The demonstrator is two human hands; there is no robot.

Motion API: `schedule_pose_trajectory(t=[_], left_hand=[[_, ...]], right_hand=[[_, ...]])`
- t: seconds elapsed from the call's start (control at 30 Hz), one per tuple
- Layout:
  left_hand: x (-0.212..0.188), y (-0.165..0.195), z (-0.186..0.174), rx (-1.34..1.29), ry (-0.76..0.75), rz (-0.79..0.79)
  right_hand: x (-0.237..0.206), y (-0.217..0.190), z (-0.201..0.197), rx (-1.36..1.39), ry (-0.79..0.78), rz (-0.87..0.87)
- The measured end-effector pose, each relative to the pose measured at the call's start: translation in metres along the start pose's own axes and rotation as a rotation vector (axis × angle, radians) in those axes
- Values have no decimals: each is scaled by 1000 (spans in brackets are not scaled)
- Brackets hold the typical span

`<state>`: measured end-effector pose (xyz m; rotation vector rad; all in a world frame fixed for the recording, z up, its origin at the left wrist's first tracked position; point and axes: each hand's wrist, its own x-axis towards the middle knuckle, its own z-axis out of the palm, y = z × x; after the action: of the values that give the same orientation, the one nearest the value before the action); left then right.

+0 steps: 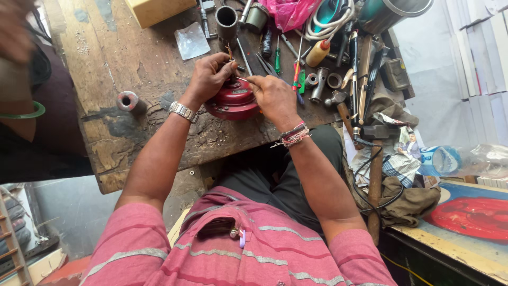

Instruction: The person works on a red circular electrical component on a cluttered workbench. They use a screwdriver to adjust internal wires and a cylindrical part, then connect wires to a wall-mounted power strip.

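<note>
Both hands were closed on the work: the left hand [209, 78] curled over the top rim of a red round motor housing [233, 100], fingers bent and pinching thin wires [231, 55] that stuck up from it, while the right hand [274, 96] gripped a slim metal tool [242, 79] between thumb and fingertips, its tip pointed in toward the left fingers. What exactly the left fingertips clamped was partly hidden by the knuckles.

The housing was glossy, dark red, low and drum-shaped, with a paler label on its upper face — it sat on the scarred wooden workbench [121, 58] near the front edge, just between the two hands.

Both forearms came up from the bottom and converged over the housing, wrists bent down. A metal wristwatch [183, 112] ringed the left wrist; coloured thread bands [294, 135] wrapped the right.

Beyond the hands lay a litter of screwdrivers [296, 66], a dark metal cylinder [226, 21], a pink plastic bag [293, 11] and a hammer [373, 159] at the bench's right edge.
</note>
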<state>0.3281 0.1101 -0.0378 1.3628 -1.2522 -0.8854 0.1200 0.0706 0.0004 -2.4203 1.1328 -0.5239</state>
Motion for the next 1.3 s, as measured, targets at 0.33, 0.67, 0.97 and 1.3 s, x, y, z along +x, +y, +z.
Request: schedule_pose_trajectory(t=[0.33, 0.67, 0.97, 1.3], left_hand=[[1, 1, 1, -26, 29, -14], [2, 0, 0, 24, 14, -6], [3, -5, -3, 50, -24, -15], [3, -7, -7, -43, -85, -20]], right_hand=[[1, 0, 3, 26, 41, -38], [3, -5, 12, -82, 70, -41], [8, -4, 8, -101, 26, -67], [14, 1, 6, 37, 2, -36]])
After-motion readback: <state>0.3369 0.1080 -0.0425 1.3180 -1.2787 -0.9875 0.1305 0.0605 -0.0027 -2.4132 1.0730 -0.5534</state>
